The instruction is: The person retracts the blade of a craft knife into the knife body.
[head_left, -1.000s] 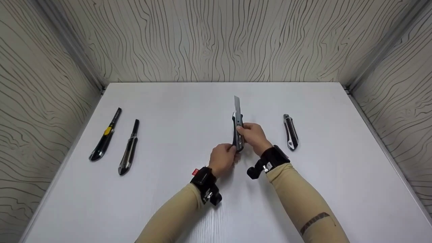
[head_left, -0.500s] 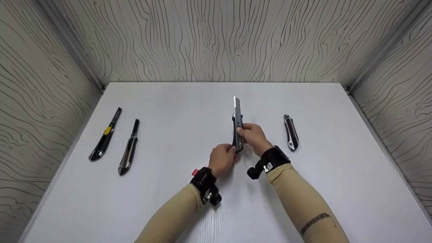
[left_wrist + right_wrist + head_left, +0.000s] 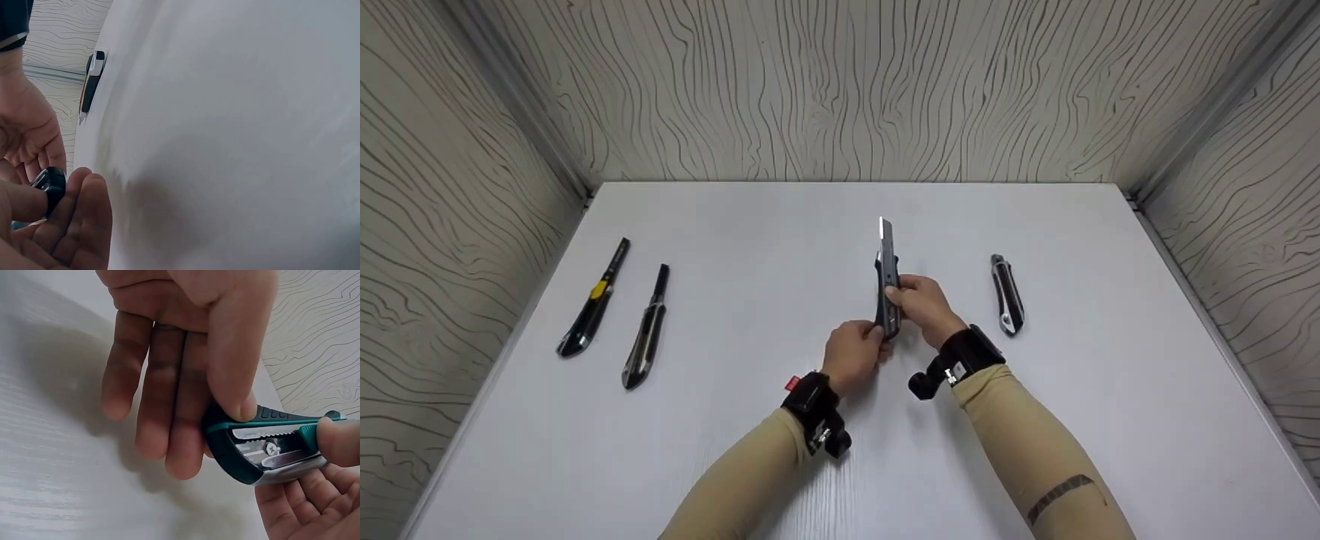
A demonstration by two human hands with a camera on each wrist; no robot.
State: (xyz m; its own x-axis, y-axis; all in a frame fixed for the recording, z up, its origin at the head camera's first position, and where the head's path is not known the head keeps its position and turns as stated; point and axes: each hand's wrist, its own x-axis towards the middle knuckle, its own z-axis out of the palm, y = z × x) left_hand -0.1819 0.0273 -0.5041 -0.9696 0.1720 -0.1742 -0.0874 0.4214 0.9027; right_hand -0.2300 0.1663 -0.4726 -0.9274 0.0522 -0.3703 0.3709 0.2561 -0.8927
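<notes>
Both my hands hold a dark green and silver utility knife (image 3: 888, 289) above the middle of the white table, its blade (image 3: 886, 231) out and pointing away from me. My left hand (image 3: 853, 352) pinches the butt end between thumb and fingers; the right wrist view shows this grip (image 3: 230, 405) closely. From the other side, my right hand (image 3: 928, 306) grips the body, its thumb (image 3: 337, 441) pressing on the green slider (image 3: 307, 437). The left wrist view shows only the butt of the knife (image 3: 53, 188); the blade is hidden there.
On the table (image 3: 750, 262) at left lie a black cutter with a yellow slider (image 3: 591, 307) and a dark slim cutter (image 3: 646, 334). A shorter black and silver cutter (image 3: 1007, 295) lies right of my hands. Wood-patterned panels (image 3: 840, 90) stand around the table.
The right thumb has slid slightly toward me along the knife, and the blade tip has drawn back a little. The left hand's grip stays about the same.
</notes>
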